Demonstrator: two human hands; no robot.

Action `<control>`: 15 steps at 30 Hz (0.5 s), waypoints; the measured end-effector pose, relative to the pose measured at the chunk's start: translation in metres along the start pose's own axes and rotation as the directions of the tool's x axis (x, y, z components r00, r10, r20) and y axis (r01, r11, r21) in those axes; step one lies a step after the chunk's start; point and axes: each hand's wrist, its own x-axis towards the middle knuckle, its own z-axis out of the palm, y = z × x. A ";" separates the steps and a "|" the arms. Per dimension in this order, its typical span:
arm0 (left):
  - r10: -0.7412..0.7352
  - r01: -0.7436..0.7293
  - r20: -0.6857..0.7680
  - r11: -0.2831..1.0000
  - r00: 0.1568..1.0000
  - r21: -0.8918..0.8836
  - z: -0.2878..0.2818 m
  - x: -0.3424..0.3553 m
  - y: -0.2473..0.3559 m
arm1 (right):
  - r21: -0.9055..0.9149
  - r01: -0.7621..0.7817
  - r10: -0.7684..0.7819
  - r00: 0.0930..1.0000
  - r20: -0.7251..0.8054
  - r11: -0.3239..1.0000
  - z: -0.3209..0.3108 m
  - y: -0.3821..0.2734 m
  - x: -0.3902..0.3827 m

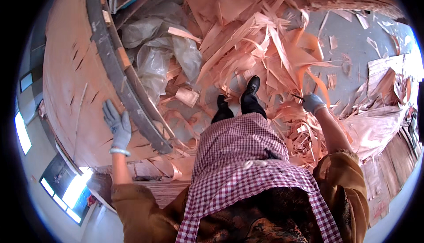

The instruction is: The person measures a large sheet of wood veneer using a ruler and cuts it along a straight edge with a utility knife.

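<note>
Head view looking straight down on someone in a checked apron (247, 163) at a veneer workbench. Their left hand (117, 126), in a grey glove, is stretched out and up from the elbow, laid flat on a big thin veneer sheet (73, 84) that covers the work surface. Fingers are straight and slightly fanned, palm down, pressing on the sheet just beside the dark curved metal edge (117, 73) running along it. The right arm hangs out to the side, bent a bit, and the right hand (312, 102), also gloved, is closed around a thin dark tool (297, 96) whose tip pokes out toward the scrap pile. Fingers curled in tight; can't tell what kind of tool it is, too small. That hand sits low, right over a huge heap of curly veneer strips (265, 44) covering the floor. Black shoes (251, 86) stand in the scraps. Some crumpled clear plastic (163, 53) lies between bench and pile.
</note>
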 end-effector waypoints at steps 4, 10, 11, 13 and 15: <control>-0.043 0.049 0.067 0.994 0.997 -0.098 -0.006 -0.004 0.006 | -0.188 -0.100 0.089 0.994 -0.066 0.977 -0.006 -0.068 0.110; -0.559 0.461 0.491 0.829 0.668 0.316 0.015 -0.095 -0.121 | -0.019 0.111 -0.113 0.991 -0.072 0.994 0.007 -0.185 0.290; -0.533 0.482 0.453 0.844 0.714 0.233 0.022 -0.092 -0.110 | -0.036 0.139 -0.143 0.979 -0.142 0.990 0.014 -0.192 0.325; -0.493 0.497 0.372 0.863 0.786 0.094 0.033 -0.081 -0.079 | -0.058 0.127 -0.135 0.979 -0.153 0.990 0.018 -0.205 0.382; -0.466 0.484 0.314 0.875 0.828 0.021 0.041 -0.058 -0.045 | 0.010 0.060 -0.057 0.983 -0.175 0.998 0.032 -0.199 0.446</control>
